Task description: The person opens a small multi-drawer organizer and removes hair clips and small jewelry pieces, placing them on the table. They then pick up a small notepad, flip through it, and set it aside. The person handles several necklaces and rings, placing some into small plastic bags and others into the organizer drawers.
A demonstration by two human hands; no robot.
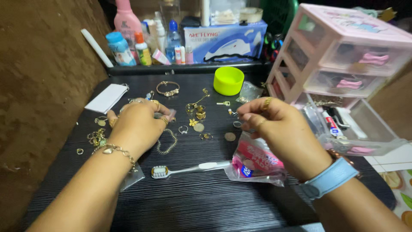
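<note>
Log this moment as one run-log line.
left hand: pinching small clear bag | right hand: fingers curled above pink-and-clear plastic packet | toothbrush: flat on black table

Dark wood-grain table (pixel 206 202) fills centre. Brown textured wall (pixel 43 64) at nine o'clock. Pink plastic drawer unit (pixel 343 47) at two o'clock, bottom drawer pulled open. Tiled floor (pixel 397 161) at four o'clock. Raised black shelf (pixel 189 67) at twelve o'clock. Light even, indoor.
</note>
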